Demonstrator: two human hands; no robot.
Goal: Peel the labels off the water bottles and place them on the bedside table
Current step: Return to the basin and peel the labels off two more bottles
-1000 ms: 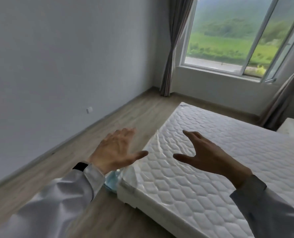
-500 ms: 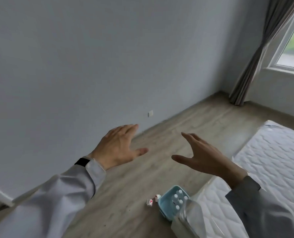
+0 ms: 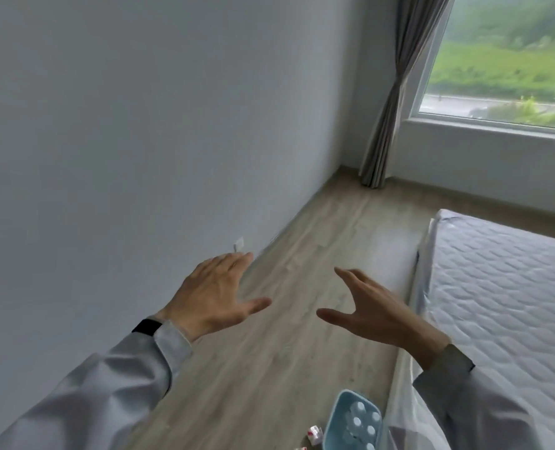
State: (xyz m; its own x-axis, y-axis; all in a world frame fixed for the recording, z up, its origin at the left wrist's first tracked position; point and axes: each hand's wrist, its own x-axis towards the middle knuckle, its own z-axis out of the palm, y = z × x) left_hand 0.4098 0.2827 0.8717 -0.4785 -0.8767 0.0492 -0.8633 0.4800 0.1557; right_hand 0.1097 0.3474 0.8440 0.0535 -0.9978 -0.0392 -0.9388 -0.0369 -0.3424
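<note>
While view swings back toward bed, left hand and right hand stay spread wide, empty. Water bottles in blue basket now below right wrist, nearer. Reach likely next; no label peeled.

Both arms wear shiny pale-grey long sleeves with buttoned cuffs, and a black band circles the left wrist just above the bare left hand.
</note>
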